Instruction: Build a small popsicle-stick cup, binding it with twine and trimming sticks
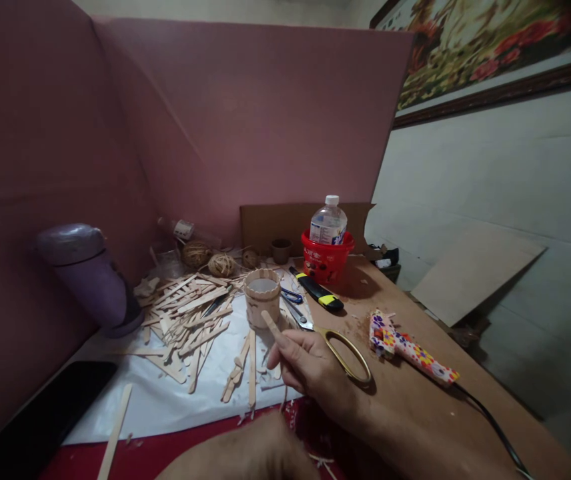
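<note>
My right hand pinches a wooden craft stick, its free end pointing up and left. Just behind the stick stands a small round cup faced with craft sticks, with a wavy rim. My left hand is low in front, blurred, and its fingers cannot be made out. Gold-handled scissors lie beside my right hand, partly covered by it. Several loose craft sticks rest on the white sheet in front of the cup.
A big heap of craft sticks spreads at left, near a purple tumbler and dark phone-like slab. Twine balls sit behind. Rightward are a utility knife, red bucket with bottle, and corded, flower-patterned glue gun.
</note>
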`<state>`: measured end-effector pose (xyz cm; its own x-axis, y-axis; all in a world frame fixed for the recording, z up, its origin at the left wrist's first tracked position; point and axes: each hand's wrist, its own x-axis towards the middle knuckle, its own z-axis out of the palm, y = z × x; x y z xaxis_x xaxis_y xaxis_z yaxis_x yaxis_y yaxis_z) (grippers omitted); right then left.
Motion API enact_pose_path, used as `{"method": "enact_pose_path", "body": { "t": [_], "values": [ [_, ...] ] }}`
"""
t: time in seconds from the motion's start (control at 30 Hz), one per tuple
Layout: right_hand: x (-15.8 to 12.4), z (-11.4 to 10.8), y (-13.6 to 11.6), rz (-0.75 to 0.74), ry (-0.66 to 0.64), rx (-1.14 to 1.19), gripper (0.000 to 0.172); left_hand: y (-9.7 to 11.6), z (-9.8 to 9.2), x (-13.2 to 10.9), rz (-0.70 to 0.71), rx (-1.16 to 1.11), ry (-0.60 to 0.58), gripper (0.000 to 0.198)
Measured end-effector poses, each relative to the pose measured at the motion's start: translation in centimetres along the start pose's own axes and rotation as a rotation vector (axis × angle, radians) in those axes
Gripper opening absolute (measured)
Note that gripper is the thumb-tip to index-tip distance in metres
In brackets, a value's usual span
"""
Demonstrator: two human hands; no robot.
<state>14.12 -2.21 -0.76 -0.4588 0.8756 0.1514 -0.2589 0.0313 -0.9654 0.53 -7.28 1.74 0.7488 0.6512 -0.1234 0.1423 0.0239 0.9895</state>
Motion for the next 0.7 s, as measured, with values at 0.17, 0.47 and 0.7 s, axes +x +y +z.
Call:
{"method": "enact_pose_path", "body": {
  "t": [0.17,0.47,0.7],
  "values": [
    [-0.6,0.3,-0.2,-0.042,0.058,-0.211,0.039,0.1,-1.2,0.6,0.092,-0.062,0.607,0.023],
    [-1.5,0.5,-0.4,-0.224,0.078,-0.717,0.037,-0.1,-2.6,1.1,0.184,-0.245,0.843,0.025],
    [-1.6,0.6,-0.3,-0.239,0.070,-0.856,0.038,-0.2,-3.0,1.0,0.151,-0.330,0.733,0.020]
  ]
}}
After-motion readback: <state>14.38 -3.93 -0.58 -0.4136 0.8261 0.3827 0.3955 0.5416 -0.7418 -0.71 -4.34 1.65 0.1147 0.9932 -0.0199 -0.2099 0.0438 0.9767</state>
